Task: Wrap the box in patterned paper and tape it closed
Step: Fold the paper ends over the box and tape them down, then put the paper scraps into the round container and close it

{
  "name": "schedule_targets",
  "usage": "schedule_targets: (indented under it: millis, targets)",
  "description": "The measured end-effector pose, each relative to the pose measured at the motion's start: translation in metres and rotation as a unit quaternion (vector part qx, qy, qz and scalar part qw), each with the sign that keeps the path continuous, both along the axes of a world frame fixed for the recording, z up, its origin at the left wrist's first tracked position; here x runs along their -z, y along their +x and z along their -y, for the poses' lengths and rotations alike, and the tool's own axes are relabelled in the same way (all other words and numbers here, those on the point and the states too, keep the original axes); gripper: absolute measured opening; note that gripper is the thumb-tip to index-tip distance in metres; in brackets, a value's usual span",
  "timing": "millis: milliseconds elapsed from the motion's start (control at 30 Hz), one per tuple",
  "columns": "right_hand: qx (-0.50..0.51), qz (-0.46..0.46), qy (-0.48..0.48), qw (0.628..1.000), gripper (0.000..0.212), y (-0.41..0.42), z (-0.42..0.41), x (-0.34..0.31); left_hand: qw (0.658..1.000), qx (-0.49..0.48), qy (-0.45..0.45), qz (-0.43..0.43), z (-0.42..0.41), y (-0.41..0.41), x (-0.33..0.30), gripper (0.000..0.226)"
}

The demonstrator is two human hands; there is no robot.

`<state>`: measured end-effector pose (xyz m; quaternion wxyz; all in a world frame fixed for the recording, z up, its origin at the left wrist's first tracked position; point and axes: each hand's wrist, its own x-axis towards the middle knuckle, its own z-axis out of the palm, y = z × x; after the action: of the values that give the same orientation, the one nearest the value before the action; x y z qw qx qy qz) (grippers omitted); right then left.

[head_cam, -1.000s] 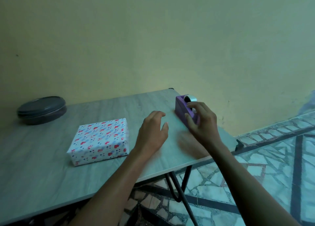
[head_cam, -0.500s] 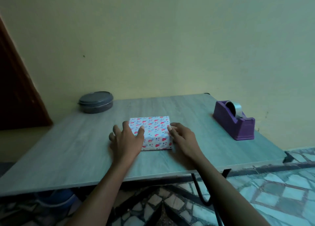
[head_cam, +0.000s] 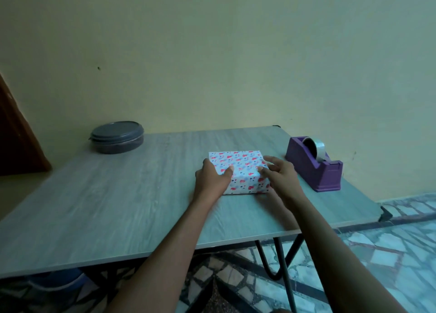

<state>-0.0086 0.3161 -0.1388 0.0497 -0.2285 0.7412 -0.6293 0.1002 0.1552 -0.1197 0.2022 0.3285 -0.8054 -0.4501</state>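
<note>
Box's (head_cam: pixel 238 171) near corners behind both hands (head_cam: pixel 212 182)

the left hand (head_cam: pixel 212 180) and right hand (head_cam: pixel 279 177) are gripping the wrapped box (head_cam: pixel 238 168) lying on the desk (head_cam: pixel 118 206); a purple tape dispenser (head_cam: pixel 316 168) is sitting at its 3 o'clock.

Matt woodgrain table (head_cam: pixel 118 206), glossy paper-wrapped box (head_cam: pixel 238 164)
</note>
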Motion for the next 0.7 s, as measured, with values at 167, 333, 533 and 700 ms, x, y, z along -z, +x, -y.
schedule_targets:
  millis: [167, 333, 533, 700]
  targets:
    - [0.045, -0.114, 0.091, 0.988, 0.043, -0.006, -0.001, -0.013, 0.999, -0.015, 0.017, -0.028, 0.013, -0.007, 0.003, 0.052]
    - [0.069, -0.220, 0.088, 0.969, 0.032, 0.016, 0.044, -0.033, 0.997, -0.062, -0.029, -0.042, 0.055, 0.017, -0.001, 0.043]
    - [-0.049, -0.164, 0.033, 0.985, 0.019, 0.057, 0.146, -0.057, 0.989, -0.128, -0.050, -0.047, 0.138, 0.061, -0.022, 0.027]
    - [-0.119, -0.057, 0.031, 0.991, 0.016, 0.062, 0.251, -0.058, 0.981, -0.187, -0.024, -0.043, 0.224, 0.068, -0.022, 0.034]
